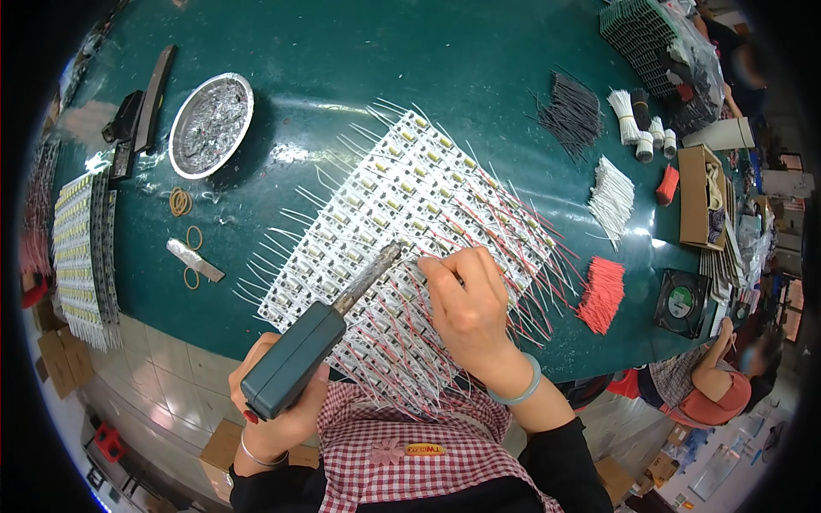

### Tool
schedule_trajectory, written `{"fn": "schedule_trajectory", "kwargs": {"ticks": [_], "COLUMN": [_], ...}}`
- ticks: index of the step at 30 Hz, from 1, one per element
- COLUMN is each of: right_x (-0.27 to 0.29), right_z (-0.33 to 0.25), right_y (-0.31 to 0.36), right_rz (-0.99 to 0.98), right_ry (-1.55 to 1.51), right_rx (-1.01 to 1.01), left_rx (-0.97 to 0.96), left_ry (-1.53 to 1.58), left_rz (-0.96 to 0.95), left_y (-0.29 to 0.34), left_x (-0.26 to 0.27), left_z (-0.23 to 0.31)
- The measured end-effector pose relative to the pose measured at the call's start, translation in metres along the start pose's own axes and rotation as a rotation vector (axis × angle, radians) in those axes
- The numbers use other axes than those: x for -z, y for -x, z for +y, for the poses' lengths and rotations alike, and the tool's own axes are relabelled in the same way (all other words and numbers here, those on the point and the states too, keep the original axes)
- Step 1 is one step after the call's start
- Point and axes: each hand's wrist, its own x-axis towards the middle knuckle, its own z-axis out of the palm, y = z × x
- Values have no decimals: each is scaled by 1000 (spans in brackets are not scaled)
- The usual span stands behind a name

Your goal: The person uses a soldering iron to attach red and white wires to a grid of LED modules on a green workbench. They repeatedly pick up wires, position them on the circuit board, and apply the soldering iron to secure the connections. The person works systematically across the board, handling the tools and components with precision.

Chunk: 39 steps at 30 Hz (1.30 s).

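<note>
My left hand [280,425] is closed around a dark green soldering gun [298,357]. Its metal tip reaches up and right onto a large panel of small white circuit boards [363,201]. Beside that tip, my right hand [469,299] is pinched over the panel; whatever lies between its fingertips is too small to make out. Thin white wires [299,218] stick out along the panel's left side. Red wires [522,312] fan out over its right and lower parts, partly hidden by my right hand.
On the green table [359,51] are a round tray of solder scraps [175,154], rubber bands [180,202], and bundles of black wires [569,114], white wires [611,198] and red wires [602,295]. A small fan [682,301] and cardboard box [694,197] stand right. More panels [81,256] lie left. People sit at right.
</note>
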Motion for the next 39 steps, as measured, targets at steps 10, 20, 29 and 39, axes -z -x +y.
{"fn": "schedule_trajectory", "kwargs": {"ticks": [10, 20, 29, 39], "right_x": [1, 6, -9, -6], "right_z": [-2, -17, -12, -11], "right_y": [0, 1, 5, 7], "right_rz": [39, -4, -46, -58], "right_ry": [-7, -22, -74, -68], "right_rx": [-14, -14, -60, -16], "left_rx": [97, 152, 132, 133], "left_ry": [90, 92, 62, 58], "left_rz": [52, 62, 67, 78], "left_y": [4, 12, 16, 19], "left_x": [1, 5, 9, 11], "left_z": [3, -2, -8, -9]}}
